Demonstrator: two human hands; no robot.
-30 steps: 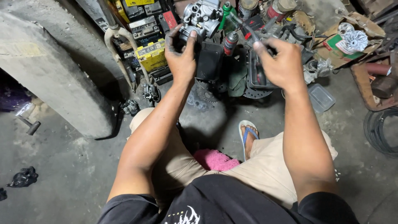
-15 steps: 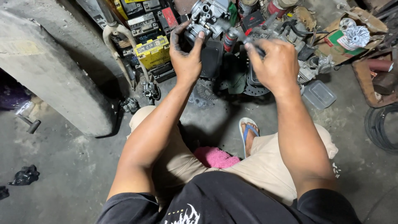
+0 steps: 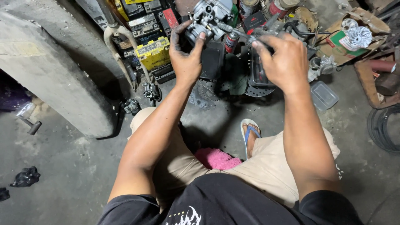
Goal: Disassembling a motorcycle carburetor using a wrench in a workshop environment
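My left hand [image 3: 188, 56], fingers smeared with black grease, grips a grey metal carburetor [image 3: 207, 16] held up at the top middle of the head view. My right hand [image 3: 283, 60] is closed around the handle of a slim tool [image 3: 235, 31] whose shaft points left, with its tip at the carburetor's side. Both arms stretch forward over my knees, which are in beige shorts. The handle itself is hidden inside my right fist.
A clutter of parts lies ahead: a yellow battery [image 3: 153, 52], a red spray can [image 3: 231, 41], a brake disc [image 3: 258, 88], a clear plastic tub [image 3: 324, 95]. A concrete pillar [image 3: 50, 71] leans at left. A pink cloth [image 3: 216, 159] and my sandalled foot [image 3: 250, 135] are below.
Both hands have risen and come closer together. The carburetor has moved up towards the top edge, and the tool's tip now meets its side.
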